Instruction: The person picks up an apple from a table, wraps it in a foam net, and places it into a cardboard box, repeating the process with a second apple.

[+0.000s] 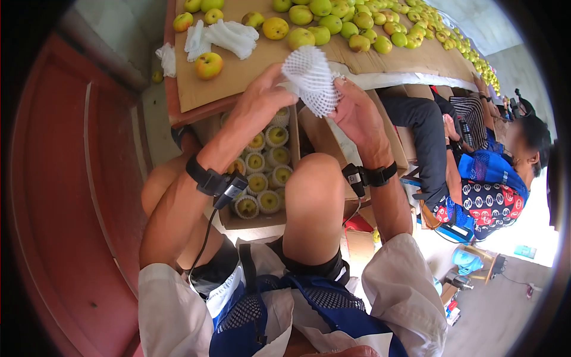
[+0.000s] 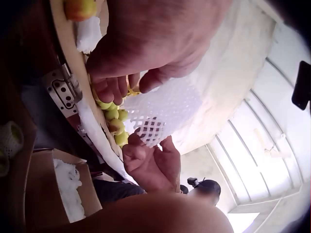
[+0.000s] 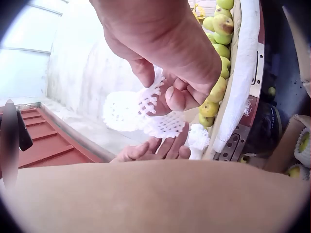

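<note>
A white foam net sleeve (image 1: 310,80) is held up between both hands, above the knees and near the table's edge. The left hand (image 1: 264,92) grips its left side with bent fingers. At the other side the right hand (image 1: 360,116) pinches the rim between thumb and fingers. In the left wrist view the net (image 2: 165,111) hangs below the left hand (image 2: 155,39), with the right hand (image 2: 155,165) at its lower edge. The right wrist view shows the net's rim (image 3: 150,97) spread by the right hand (image 3: 165,53); the left fingertips (image 3: 167,148) touch its underside.
Green and yellow apples (image 1: 333,24) lie on the cardboard-covered table (image 1: 238,77), with more foam nets (image 1: 223,37) at the left. Below it, a carton (image 1: 256,223) holds net-wrapped apples (image 1: 256,162) beside the knee. Another person (image 1: 476,178) sits at the right.
</note>
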`<control>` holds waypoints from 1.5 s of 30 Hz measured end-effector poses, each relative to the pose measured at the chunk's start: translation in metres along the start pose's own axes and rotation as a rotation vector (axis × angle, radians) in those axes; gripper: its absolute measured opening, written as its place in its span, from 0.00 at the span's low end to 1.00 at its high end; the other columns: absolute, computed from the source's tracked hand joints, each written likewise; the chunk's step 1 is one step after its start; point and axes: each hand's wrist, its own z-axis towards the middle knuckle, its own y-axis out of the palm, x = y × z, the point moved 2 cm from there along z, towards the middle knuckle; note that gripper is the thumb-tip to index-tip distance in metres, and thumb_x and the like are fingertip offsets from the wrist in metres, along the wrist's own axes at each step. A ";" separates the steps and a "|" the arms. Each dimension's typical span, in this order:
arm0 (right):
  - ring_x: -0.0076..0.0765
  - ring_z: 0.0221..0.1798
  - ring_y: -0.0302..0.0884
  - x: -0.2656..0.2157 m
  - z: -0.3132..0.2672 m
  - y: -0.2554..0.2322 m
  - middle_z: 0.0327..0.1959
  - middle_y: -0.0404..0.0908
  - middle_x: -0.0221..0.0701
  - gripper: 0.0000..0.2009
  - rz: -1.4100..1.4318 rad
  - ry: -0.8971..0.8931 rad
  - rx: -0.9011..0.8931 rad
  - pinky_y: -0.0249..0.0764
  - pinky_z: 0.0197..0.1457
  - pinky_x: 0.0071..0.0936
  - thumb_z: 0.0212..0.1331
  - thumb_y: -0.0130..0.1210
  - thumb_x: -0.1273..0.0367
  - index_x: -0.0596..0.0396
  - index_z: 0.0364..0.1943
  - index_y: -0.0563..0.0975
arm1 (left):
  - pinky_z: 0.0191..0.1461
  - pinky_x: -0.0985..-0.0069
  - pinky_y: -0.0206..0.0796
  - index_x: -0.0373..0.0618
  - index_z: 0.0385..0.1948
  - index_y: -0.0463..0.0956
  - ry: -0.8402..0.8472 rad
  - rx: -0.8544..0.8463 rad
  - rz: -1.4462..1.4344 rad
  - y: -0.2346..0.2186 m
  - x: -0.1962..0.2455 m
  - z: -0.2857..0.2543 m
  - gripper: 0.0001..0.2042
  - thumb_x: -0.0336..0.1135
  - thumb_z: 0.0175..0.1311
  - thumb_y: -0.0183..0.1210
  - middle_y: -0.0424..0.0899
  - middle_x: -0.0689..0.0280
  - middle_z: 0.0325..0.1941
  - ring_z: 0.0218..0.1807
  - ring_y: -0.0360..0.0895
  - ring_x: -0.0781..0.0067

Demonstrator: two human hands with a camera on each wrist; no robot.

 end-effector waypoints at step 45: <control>0.56 0.43 0.81 0.019 0.010 0.040 0.45 0.81 0.41 0.13 -1.505 -0.540 0.149 0.78 0.45 0.45 0.56 0.59 0.73 0.52 0.47 0.76 | 0.60 0.71 0.72 0.36 0.59 0.73 -0.149 0.126 -0.307 0.003 -0.014 0.005 0.17 0.32 0.71 0.55 0.82 0.63 0.56 0.57 0.79 0.72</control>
